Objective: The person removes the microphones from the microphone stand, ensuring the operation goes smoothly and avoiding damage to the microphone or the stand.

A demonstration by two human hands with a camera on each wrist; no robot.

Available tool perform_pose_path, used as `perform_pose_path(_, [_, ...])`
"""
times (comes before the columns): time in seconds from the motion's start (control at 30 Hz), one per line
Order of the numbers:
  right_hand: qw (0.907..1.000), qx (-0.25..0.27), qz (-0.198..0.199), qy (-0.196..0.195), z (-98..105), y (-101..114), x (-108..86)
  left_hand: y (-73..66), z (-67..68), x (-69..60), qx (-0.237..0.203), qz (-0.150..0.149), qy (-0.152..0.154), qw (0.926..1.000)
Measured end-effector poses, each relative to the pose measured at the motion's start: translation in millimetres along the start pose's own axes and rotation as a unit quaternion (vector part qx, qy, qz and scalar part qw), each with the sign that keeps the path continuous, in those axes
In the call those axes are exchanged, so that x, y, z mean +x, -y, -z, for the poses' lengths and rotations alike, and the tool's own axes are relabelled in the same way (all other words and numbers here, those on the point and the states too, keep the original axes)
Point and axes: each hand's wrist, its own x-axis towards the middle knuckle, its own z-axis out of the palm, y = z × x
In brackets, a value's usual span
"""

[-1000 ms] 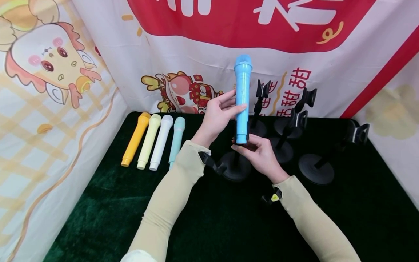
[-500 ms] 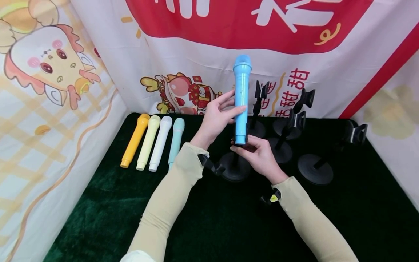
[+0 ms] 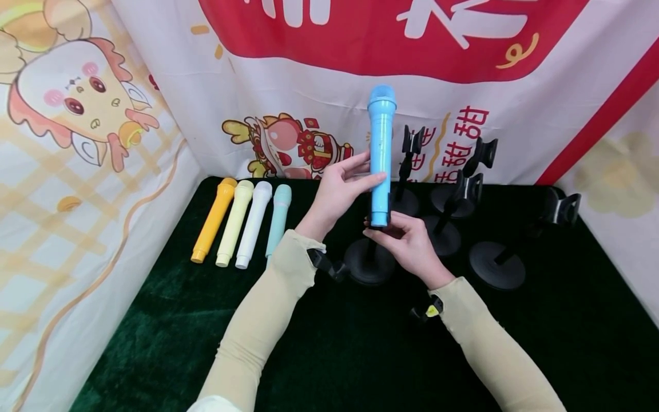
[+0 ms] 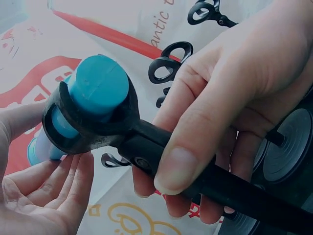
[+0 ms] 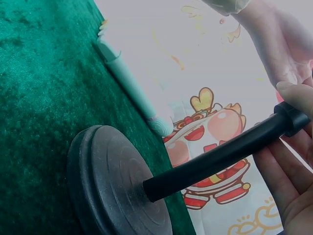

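A blue microphone (image 3: 381, 137) stands nearly upright, its lower end seated in the black clip (image 4: 83, 139) of a microphone stand (image 3: 369, 263). My left hand (image 3: 337, 191) holds the microphone's handle, thumb in front and fingers behind. Just below the clip, my right hand (image 3: 412, 243) grips the stand's black pole; in the left wrist view its thumb presses along the clip joint. From the right wrist view, the pole (image 5: 210, 156) runs down to the round base (image 5: 112, 181).
Orange (image 3: 213, 220), pale yellow (image 3: 234, 223), white (image 3: 254, 225) and teal (image 3: 278, 217) microphones lie in a row on the left of the dark green cloth (image 3: 360, 355). Several black stands (image 3: 496, 266) stand at the right. A printed curtain (image 3: 309, 86) hangs behind.
My left hand has slid slightly down the blue microphone's handle. The microphone, stand and right hand stay in nearly the same place.
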Motion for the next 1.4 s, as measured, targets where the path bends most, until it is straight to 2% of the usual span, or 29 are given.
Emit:
perform_pose_path(0.2, [1.0,0.002,0.004,-0.001,-0.1,-1.6,0.1,1.2,1.0,-4.8,0.008,-0.003,0.005,1.0])
perform_pose_path(0.43, [1.0,0.005,0.002,-0.001,2.5,-28.3,2.6,4.2,-0.2,-10.5,0.021,-0.008,0.016,0.9996])
perform_pose_path(0.63, [1.0,0.007,0.005,0.001,3.5,-33.9,2.0,6.4,-1.4,-16.2,0.032,-0.014,0.012,0.9993])
perform_pose_path(0.9, [0.9998,0.013,0.012,0.005,3.4,-33.8,1.3,8.1,-3.6,-22.2,0.03,-0.017,0.0,0.9994])
perform_pose_path(1.1, [0.9998,0.009,0.017,0.003,3.5,-34.3,1.8,9.3,-6.0,-25.3,0.049,-0.015,-0.002,0.9987])
perform_pose_path(1.4, [0.9999,0.006,0.01,0.003,0.1,-2.9,-0.5,8.2,-10.4,-26.5,0.049,-0.03,-0.01,0.9983])
